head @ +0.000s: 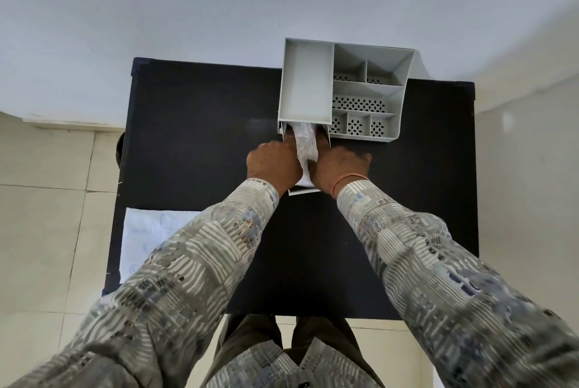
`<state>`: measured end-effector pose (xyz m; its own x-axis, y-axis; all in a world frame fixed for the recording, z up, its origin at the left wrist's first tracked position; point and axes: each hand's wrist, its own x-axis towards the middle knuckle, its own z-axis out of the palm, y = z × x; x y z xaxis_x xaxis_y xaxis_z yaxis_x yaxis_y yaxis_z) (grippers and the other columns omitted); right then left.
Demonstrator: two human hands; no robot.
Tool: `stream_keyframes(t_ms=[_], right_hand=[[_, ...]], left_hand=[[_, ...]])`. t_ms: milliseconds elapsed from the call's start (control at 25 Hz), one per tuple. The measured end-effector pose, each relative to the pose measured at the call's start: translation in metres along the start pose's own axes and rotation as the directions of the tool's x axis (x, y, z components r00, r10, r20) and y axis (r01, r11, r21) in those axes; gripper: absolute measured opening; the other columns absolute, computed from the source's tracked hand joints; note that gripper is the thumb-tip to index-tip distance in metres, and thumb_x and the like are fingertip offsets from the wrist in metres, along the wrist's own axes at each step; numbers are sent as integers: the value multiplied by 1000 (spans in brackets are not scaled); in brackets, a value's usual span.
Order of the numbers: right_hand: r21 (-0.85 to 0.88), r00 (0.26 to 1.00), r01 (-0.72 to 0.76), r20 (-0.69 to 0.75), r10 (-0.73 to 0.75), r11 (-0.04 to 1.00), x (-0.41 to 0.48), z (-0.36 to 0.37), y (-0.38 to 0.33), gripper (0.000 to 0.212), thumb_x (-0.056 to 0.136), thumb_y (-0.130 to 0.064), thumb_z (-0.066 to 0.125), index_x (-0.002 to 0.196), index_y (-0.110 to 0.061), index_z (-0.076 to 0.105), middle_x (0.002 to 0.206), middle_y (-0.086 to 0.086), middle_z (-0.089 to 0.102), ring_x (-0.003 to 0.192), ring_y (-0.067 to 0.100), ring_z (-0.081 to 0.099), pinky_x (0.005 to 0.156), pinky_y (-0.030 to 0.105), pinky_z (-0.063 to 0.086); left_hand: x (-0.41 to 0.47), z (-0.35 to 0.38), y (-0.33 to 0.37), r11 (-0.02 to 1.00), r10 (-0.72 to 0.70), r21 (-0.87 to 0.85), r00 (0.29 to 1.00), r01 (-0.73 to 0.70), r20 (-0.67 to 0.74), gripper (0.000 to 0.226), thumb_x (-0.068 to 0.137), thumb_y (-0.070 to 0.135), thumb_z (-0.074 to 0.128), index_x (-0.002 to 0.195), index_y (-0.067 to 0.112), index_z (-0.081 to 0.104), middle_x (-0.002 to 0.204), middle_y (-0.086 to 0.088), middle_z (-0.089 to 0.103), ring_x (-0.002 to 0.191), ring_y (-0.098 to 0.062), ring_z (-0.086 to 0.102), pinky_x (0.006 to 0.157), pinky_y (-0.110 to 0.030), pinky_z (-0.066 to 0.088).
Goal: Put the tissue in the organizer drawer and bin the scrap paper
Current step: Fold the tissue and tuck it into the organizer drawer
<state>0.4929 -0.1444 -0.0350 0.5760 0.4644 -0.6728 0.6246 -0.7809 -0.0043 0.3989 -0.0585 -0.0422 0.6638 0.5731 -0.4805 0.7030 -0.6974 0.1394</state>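
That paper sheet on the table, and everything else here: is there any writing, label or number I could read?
Paper sheet: faint blue pen marks, too faint and blurred to read.
Organizer: no label or brand shows.
Tissue: crinkled white, no print to read.
Nothing else in view carries readable text.

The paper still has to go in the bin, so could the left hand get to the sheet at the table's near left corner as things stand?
Probably yes. The scrap paper lies flat and bare, with nothing on it, but the left hand is busy at the tissue in the drawer.
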Motion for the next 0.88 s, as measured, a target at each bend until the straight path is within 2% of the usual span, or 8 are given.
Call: stream_keyframes(t_ms=[80, 160, 320, 360, 440, 560, 720, 880], right_hand=[[56, 999, -3, 32, 1, 998, -8, -6, 0, 81, 98, -52, 48, 165, -39, 4, 145, 17, 60, 131, 42, 59, 115, 69, 31], [77, 999, 22, -30, -20, 997, -22, -14, -1, 77, 99, -50, 48, 165, -30, 14, 142, 18, 61, 129, 41, 60, 113, 66, 37], [-15, 884, 222, -419, -207, 975, -54, -10, -4, 60, 96, -41, 27, 135, -8, 59, 126, 15, 69, 117, 37, 65, 106, 55, 48], [-8, 868, 300, -413, -277, 954, -54, -9, -6, 59, 96, -38, 28, 134, -7, 60, 129, 16, 67, 120, 37, 64, 107, 52, 48], [46, 881, 405, -286, -376, 913, -44, -7, -13, 57, 100, -28, 47, 153, -6, 44, 156, 19, 49, 146, 37, 45, 121, 48, 39], [43, 916, 392, -108, -386, 919, -12, -2, -18, 79, 97, -21, 61, 165, -8, 20, 171, 18, 23, 160, 36, 20, 129, 46, 26], [75, 929, 367, -84, -361, 927, 9, 3, -24, 67, 99, -20, 55, 160, -6, 31, 166, 20, 30, 157, 39, 24, 126, 49, 30], [108, 881, 444, -234, -412, 889, 0, 3, -20, 65, 97, -11, 53, 159, -8, 35, 157, 19, 44, 149, 39, 37, 119, 50, 41]], left_hand=[[2, -4, 4, 1000, -3, -27, 998, 5, 64, 67, 98, 29, 53, 160, 15, 32, 127, -19, 70, 119, -44, 67, 90, -48, 55], [-3, -5, 2, 996, -19, -84, 999, 23, 51, 69, 100, 32, 51, 164, 21, 28, 127, -18, 70, 118, -44, 67, 91, -49, 55], [-27, 10, -18, 979, 18, -193, 973, -64, -232, 63, 102, 39, 53, 163, 32, 35, 118, -13, 74, 104, -41, 73, 85, -51, 59], [-32, 15, -21, 978, 26, -193, 961, -82, -275, 64, 102, 39, 53, 162, 31, 36, 115, -12, 75, 98, -40, 75, 82, -50, 61], [-38, 21, -26, 981, 22, -180, 960, -74, -278, 68, 100, 39, 56, 164, 28, 36, 112, -13, 76, 92, -40, 76, 78, -49, 61], [-37, 22, -24, 990, 28, -129, 973, -58, -227, 72, 100, 39, 56, 166, 25, 30, 119, -13, 74, 97, -42, 75, 79, -48, 60], [-33, 20, -20, 993, 64, -85, 976, -83, -209, 76, 97, 29, 60, 166, 22, 29, 125, -14, 69, 98, -45, 73, 80, -51, 59], [-21, 19, -22, 985, 82, -133, 975, -112, -208, 56, 92, 7, 61, 148, 9, 56, 115, -18, 66, 93, -42, 72, 83, -49, 57]])
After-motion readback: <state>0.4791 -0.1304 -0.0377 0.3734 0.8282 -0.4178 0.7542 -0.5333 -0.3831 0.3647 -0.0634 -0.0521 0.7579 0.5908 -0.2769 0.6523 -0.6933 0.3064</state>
